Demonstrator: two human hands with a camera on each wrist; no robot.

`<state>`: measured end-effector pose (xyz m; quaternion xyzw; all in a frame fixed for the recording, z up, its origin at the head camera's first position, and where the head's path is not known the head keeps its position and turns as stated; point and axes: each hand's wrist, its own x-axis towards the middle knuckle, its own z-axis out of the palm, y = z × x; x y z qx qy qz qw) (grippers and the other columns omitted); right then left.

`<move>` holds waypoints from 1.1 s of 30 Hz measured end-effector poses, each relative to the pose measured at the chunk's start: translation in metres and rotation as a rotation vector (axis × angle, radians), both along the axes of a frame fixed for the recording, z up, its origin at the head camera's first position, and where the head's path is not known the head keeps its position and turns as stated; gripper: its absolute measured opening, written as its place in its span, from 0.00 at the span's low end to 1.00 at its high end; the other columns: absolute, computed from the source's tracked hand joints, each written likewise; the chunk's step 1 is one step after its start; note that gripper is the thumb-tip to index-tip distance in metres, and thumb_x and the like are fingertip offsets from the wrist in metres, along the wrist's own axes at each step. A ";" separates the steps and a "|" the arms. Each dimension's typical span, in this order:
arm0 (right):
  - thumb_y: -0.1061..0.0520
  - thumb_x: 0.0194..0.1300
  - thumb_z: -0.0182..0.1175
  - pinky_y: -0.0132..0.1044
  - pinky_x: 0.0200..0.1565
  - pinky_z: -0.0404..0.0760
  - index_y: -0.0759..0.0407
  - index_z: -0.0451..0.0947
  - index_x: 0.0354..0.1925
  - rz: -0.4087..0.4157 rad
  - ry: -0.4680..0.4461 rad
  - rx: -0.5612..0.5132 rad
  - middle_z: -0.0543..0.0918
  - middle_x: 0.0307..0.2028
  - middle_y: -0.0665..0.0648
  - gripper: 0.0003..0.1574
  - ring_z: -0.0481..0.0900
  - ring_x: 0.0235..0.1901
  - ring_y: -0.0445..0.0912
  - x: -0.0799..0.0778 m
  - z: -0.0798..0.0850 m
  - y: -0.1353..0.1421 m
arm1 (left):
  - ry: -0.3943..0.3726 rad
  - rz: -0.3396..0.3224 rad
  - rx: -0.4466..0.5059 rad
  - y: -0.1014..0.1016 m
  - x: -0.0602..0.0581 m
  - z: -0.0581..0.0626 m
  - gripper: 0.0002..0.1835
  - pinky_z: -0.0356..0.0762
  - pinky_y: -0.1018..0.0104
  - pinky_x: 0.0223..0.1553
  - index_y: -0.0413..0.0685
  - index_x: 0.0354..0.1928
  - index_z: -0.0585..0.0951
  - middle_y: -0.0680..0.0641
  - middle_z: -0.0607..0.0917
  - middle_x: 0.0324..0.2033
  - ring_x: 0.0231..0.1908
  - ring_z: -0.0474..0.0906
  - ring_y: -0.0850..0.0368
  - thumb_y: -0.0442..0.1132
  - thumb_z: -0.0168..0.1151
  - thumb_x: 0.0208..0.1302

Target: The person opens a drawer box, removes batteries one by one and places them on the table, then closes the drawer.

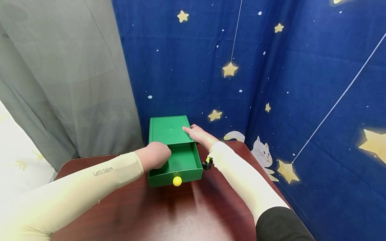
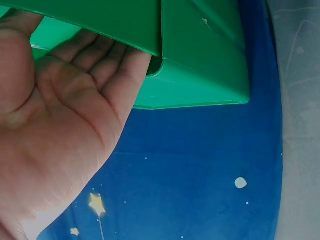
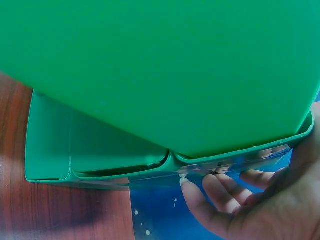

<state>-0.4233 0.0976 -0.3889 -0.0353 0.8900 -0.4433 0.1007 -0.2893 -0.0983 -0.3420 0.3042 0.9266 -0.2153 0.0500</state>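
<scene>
A green plastic drawer box (image 1: 170,130) stands on the table. Its drawer (image 1: 175,177) is pulled out toward me, with a round yellow knob (image 1: 177,181) on the front. My left hand (image 1: 156,155) reaches over the drawer's left wall. In the left wrist view, the thumb and fingers of that hand (image 2: 65,110) pass behind the green wall, which hides their ends; I cannot tell whether they hold anything. With its thumb on the top edge and its fingers along the side, my right hand (image 1: 197,132) grips the box's right side.
A dark red wooden table (image 1: 126,207) lies beneath the box. Close behind hang a blue starry curtain (image 1: 187,67) and a grey curtain (image 1: 69,67). A small black device (image 1: 207,163) sits at my right wrist, near the drawer's right wall.
</scene>
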 end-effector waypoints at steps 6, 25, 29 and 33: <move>0.31 0.85 0.53 0.52 0.68 0.78 0.62 0.67 0.79 0.000 -0.006 0.000 0.77 0.69 0.66 0.45 0.78 0.65 0.57 0.000 -0.001 0.000 | -0.013 0.000 -0.010 0.000 -0.002 -0.002 0.08 0.89 0.55 0.41 0.47 0.33 0.84 0.48 0.82 0.28 0.27 0.75 0.54 0.36 0.72 0.73; 0.30 0.84 0.53 0.53 0.69 0.77 0.62 0.65 0.80 -0.006 -0.002 0.008 0.76 0.72 0.67 0.47 0.77 0.67 0.58 -0.001 -0.003 0.000 | -0.197 -0.094 0.170 -0.014 -0.013 0.010 0.11 0.70 0.60 0.36 0.51 0.30 0.80 0.52 0.76 0.27 0.30 0.69 0.54 0.37 0.75 0.65; 0.30 0.85 0.52 0.53 0.68 0.78 0.62 0.65 0.81 -0.009 -0.008 0.009 0.76 0.71 0.66 0.47 0.78 0.66 0.57 -0.001 -0.003 -0.001 | -0.206 -0.138 0.223 -0.019 -0.013 0.017 0.07 0.74 0.60 0.37 0.49 0.34 0.84 0.52 0.78 0.32 0.32 0.70 0.55 0.37 0.76 0.65; 0.29 0.84 0.52 0.53 0.69 0.78 0.62 0.65 0.81 -0.009 -0.015 0.002 0.76 0.72 0.66 0.48 0.77 0.67 0.56 -0.001 -0.003 0.000 | -0.185 -0.168 0.267 -0.025 -0.013 0.023 0.09 0.81 0.57 0.44 0.45 0.45 0.89 0.51 0.80 0.39 0.36 0.75 0.55 0.38 0.76 0.65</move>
